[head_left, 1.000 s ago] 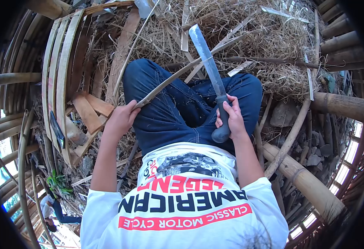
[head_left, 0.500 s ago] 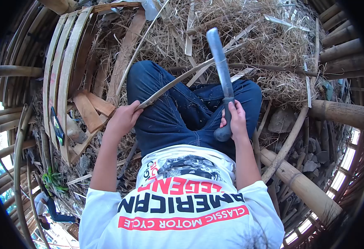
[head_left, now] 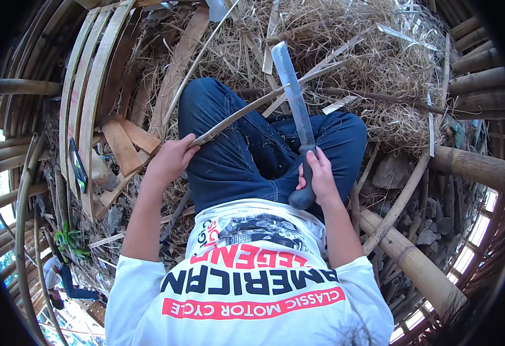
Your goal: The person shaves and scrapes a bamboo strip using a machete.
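Wooden strip (head_left: pixel 238 116) starts at the left hand (head_left: pixel 173 158), whose thumb and curled fingers pinch its near end, and slants forward and rightward over the jeans (head_left: pixel 212 167). Farther along, the blade of the machete (head_left: pixel 294 101) crosses it; whether they touch, I cannot tell. The right hand (head_left: pixel 322 177) is wrapped around the machete's dark handle (head_left: pixel 306 173). Beyond the knees lies loose straw (head_left: pixel 390 118), with pale slats (head_left: pixel 94 81) out to the left.
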Tool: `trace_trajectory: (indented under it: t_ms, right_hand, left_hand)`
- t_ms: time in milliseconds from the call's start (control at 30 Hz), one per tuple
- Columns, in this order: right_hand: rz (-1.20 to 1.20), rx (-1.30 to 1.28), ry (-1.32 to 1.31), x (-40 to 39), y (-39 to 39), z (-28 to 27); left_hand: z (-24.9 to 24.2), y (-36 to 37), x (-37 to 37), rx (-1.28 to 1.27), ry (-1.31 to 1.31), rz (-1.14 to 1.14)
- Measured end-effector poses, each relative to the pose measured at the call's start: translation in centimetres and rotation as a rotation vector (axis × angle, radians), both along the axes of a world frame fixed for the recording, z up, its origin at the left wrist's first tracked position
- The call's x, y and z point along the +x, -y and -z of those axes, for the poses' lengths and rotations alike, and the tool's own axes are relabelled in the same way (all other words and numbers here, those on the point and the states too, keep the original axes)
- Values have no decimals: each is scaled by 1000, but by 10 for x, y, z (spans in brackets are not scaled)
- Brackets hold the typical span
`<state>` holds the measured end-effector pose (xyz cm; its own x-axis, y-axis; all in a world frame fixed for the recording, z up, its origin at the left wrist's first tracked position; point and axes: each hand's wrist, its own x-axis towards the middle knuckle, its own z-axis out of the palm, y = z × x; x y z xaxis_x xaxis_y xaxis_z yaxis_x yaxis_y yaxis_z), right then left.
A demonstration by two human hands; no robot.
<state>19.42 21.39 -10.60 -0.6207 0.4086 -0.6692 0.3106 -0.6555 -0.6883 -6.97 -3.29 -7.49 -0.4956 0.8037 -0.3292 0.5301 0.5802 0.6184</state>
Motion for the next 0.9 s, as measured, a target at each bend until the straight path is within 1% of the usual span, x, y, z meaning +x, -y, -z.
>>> trace_trajectory:
  t_ms: [67, 133, 200, 267, 333, 400, 467, 533, 567, 633, 700, 800, 833, 900]
  right_hand:
    - [1, -24, 7, 7, -13, -9]
    - [-7, -18, -9, 10, -17, -2]
    - [152, -95, -10, 4, -11, 0]
    - [46, -109, 18, -2, 5, -10]
    - [-192, -82, -22, -1, 12, -17]
    - [-198, -38, -39, -2, 16, -17]
    - [-16, -60, -33, -7, 12, -12]
    - [85, -9, -17, -5, 1, -4]
    - [92, 37, -1, -4, -1, 0]
    - [107, 98, 15, -2, -5, -1]
    - [1, 79, 44, 2, -5, -7]
    - [-6, 93, 36, 10, -26, -6]
    - [86, 50, 41, 6, -22, -2]
    - [30, 33, 57, 1, -5, -12]
  left_hand:
    - [-1, -2, -2, -32, 3, 12]
    - [-2, -4, -2, -69, 8, 9]
    - [-3, -4, -1, -52, 3, 18]
    - [1, 0, -1, -20, -1, 19]
    - [-2, -3, 0, 1, 20, 1]
    - [1, -3, -2, -21, 12, 8]
    - [2, 2, -1, -60, 5, -3]
    - [1, 0, 0, -39, -11, 3]
    - [-2, 1, -1, -40, -11, 4]
    - [-5, -4, -3, -70, 99, -45]
    - [0, -3, -5, -49, 69, -15]
    - [3, -2, -4, -21, 21, 7]
    - [3, 0, -3, -8, 6, 5]
    - [4, 3, -2, -20, 20, -6]
